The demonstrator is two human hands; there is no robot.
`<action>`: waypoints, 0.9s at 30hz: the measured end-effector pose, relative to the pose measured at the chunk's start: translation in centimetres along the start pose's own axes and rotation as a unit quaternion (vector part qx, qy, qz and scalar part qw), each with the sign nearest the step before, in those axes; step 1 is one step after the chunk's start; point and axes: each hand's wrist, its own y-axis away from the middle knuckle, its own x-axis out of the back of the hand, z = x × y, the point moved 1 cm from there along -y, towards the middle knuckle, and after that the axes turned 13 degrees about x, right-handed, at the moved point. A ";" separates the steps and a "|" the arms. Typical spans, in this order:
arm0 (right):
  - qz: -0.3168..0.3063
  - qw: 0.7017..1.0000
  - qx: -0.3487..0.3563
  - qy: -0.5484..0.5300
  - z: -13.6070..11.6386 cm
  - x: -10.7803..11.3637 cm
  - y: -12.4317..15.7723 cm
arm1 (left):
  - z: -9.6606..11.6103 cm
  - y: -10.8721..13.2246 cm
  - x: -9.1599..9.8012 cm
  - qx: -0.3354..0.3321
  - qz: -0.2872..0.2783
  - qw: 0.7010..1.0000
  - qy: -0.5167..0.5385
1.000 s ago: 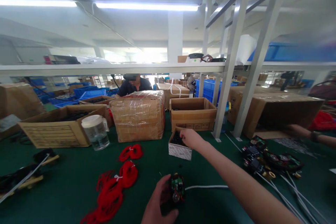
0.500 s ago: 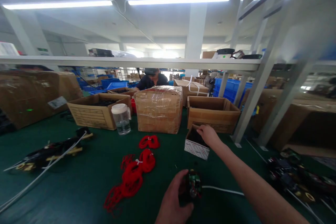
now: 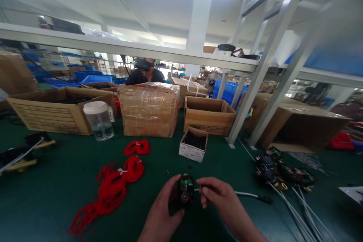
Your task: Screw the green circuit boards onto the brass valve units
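Observation:
My left hand point(image 3: 162, 208) is closed round a small black housing with a green circuit board point(image 3: 186, 189) showing in its open face. Just to the right of it, my right hand point(image 3: 221, 198) is pinched. Something small and dark may be between its fingertips, but I cannot make it out. A white cable point(image 3: 246, 194) runs from the housing behind my right hand and ends in a black connector point(image 3: 265, 199). Beyond both hands stands a small white-patterned carton point(image 3: 191, 154), its top open, with small black parts point(image 3: 195, 140) inside.
Red cord bundles point(image 3: 112, 194) lie at left on the green table. Behind are a water jug point(image 3: 99, 121), a taped carton point(image 3: 149, 111) and an open carton point(image 3: 208, 119). Several similar assemblies point(image 3: 270, 168) with white cables lie right, beside metal shelf posts point(image 3: 263, 83). A person point(image 3: 146, 73) sits opposite.
My right hand has left the small carton and come back beside the housing in my left hand. The view has turned to the right.

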 end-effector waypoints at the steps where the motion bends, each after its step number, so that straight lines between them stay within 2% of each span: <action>1: -0.004 1.000 0.013 -0.006 -0.1 -0.2 0.2 | 0.1 0.0 0.0 0.001 -0.006 1.000 -0.002; 4: 0.000 0.999 0.033 -0.039 -0.4 -0.6 0.5 | 0.1 -0.1 -0.1 -0.006 -0.005 1.000 0.000; 13: -0.002 0.997 0.020 -0.076 0.4 -1.1 0.5 | -0.9 -0.3 0.0 -0.026 0.006 1.000 0.004; 21: -0.011 0.999 0.033 0.033 0.4 -1.0 0.6 | -0.6 -0.2 0.0 -0.036 0.004 0.999 -0.016; 27: -0.016 0.986 0.074 0.149 0.1 -1.0 0.6 | -0.9 -0.3 0.1 -0.030 -0.004 0.999 -0.026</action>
